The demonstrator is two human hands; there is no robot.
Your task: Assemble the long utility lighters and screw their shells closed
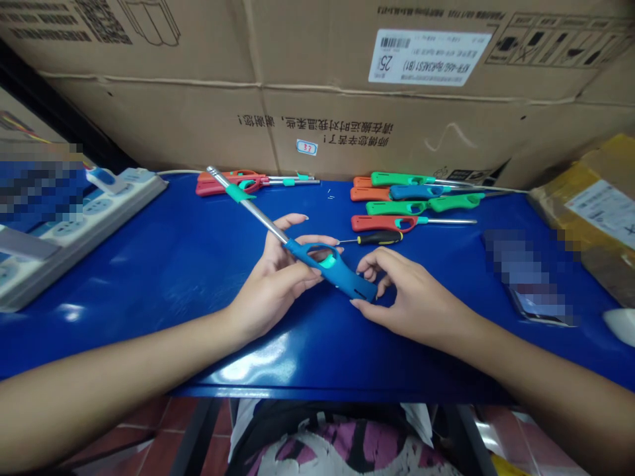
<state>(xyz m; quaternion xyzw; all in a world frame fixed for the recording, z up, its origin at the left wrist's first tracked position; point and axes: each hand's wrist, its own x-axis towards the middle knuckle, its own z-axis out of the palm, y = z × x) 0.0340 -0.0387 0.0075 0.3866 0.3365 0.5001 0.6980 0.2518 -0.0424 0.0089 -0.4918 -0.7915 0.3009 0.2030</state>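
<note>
A blue long-nosed lighter [347, 279] is held slantwise over the table, its metal tube pointing up and to the left. A band of green tape [240, 193] wraps the tube near the tip. My left hand [272, 281] grips the lighter around its trigger opening, thumb in front, with a turquoise trigger showing inside. At the handle's butt end, my right hand [411, 291] is curled with thumb and fingertips on the lighter. Just beyond lies a screwdriver [380, 238] with a black and yellow handle.
Red lighters [231, 182] lie at the back left, and several green, orange, blue and red lighters [397, 208] at the back right. A power strip [74, 231] stands left. A phone [530, 284] and taped box [595, 211] are right. A large carton [317, 99] walls the back.
</note>
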